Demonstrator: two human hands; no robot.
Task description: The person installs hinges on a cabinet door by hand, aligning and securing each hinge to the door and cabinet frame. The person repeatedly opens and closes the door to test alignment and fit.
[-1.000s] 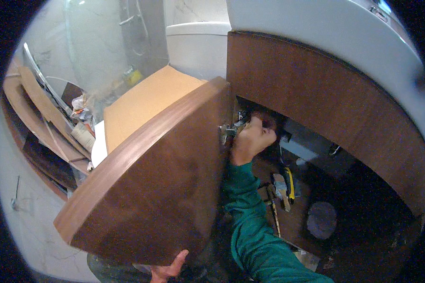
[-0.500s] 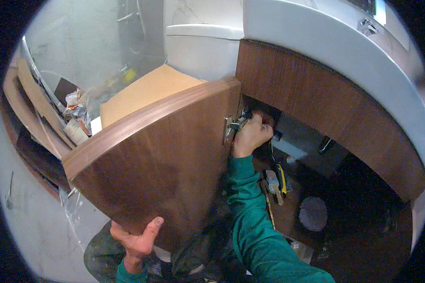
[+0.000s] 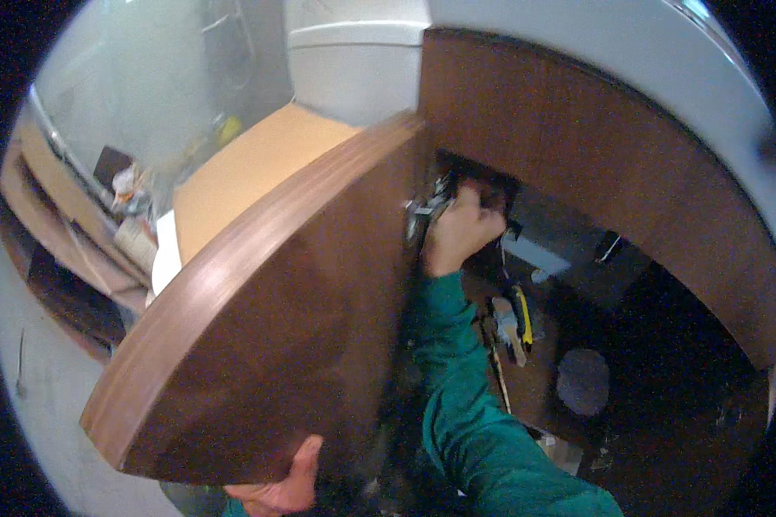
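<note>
A curved dark wooden cabinet door (image 3: 250,327) stands swung out toward me. My left hand (image 3: 280,482) grips its bottom edge from below, thumb on the inner face. My right hand (image 3: 464,226), in a green sleeve, is curled beside the metal hinge (image 3: 419,209) at the door's far upper edge, just inside the opening of the brown vanity (image 3: 586,155); whatever its fingers hold is hidden. Lower in the cabinet lie a yellow-and-black tool (image 3: 522,314), a brush-like tool (image 3: 507,332) and a grey round object (image 3: 582,382).
A white basin (image 3: 681,86) tops the vanity. Behind the door are a white toilet tank (image 3: 358,73) and a tan board (image 3: 233,177). At the left, curved boards (image 3: 65,220) and crumpled scraps (image 3: 127,185) lie near a glass shower panel (image 3: 138,77).
The view has shifted with my head. The door's near end and my left hand sit lower in the picture than half a second ago. My right hand remains at the hinge.
</note>
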